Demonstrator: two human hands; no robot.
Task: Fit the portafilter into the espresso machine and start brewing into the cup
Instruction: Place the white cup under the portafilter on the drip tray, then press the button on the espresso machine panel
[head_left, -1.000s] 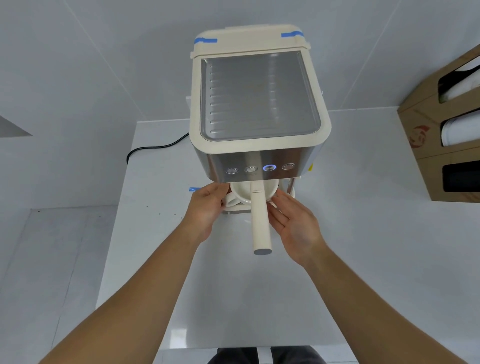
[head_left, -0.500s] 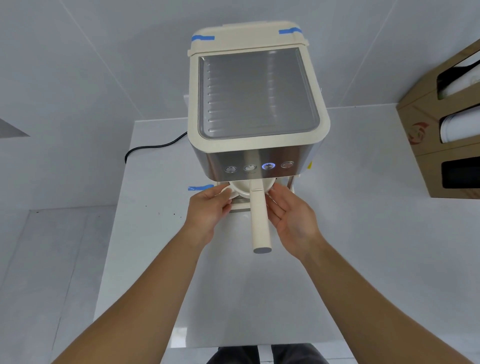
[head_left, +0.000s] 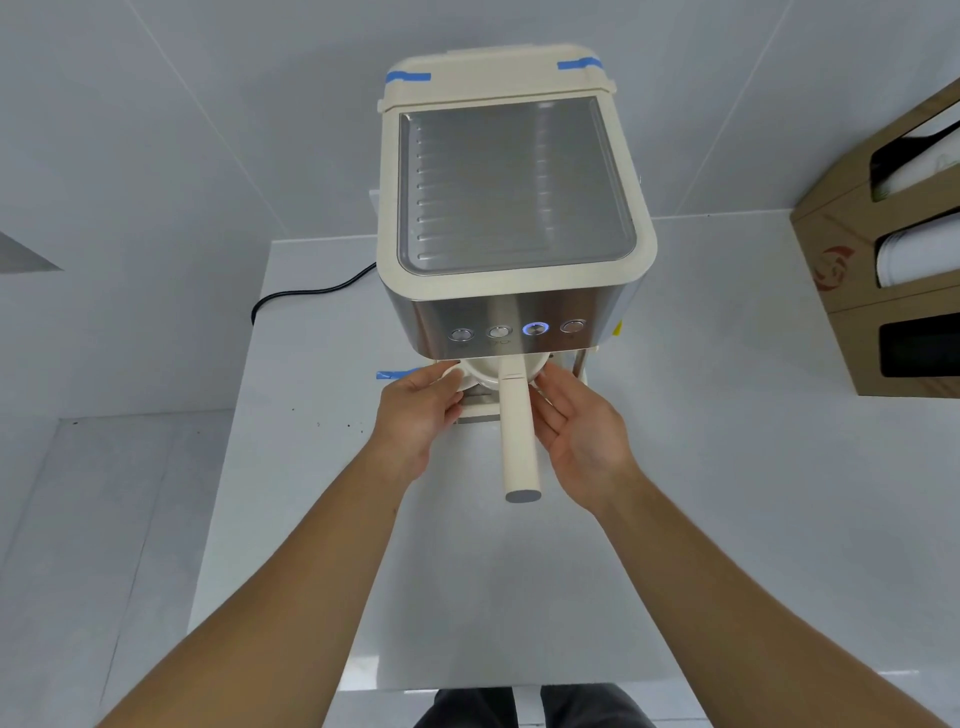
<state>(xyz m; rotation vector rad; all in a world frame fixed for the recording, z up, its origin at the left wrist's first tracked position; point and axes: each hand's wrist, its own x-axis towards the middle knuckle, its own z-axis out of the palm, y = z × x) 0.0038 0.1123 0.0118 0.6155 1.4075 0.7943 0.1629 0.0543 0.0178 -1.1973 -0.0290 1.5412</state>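
Portafilter (head_left: 517, 415) is seated under espresso machine (head_left: 514, 223), handle projecting forward. A white cup (head_left: 451, 378) below is pinched by left hand (head_left: 418, 410); right hand (head_left: 576, 431) is held spread beside the handle. A cardboard box (head_left: 883, 249) stands well right of the machine, a black cord (head_left: 306, 291) left of it, on the table (head_left: 727, 467).

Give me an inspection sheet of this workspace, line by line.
Surface: white counter, a few dark specks at its left part.
Job's things: espresso machine upright, one button lit blue; portafilter seated under its front, handle pointing at the person; white cup below it, mostly hidden.
Clutter: blue tape on the counter left of the machine.
Grips: left hand at the cup's left side; right hand open beside the handle, fingertips reaching under the machine; contact unclear.
Cables: black cord running left from behind the machine.
Surroundings: cardboard dispenser at right, white walls.
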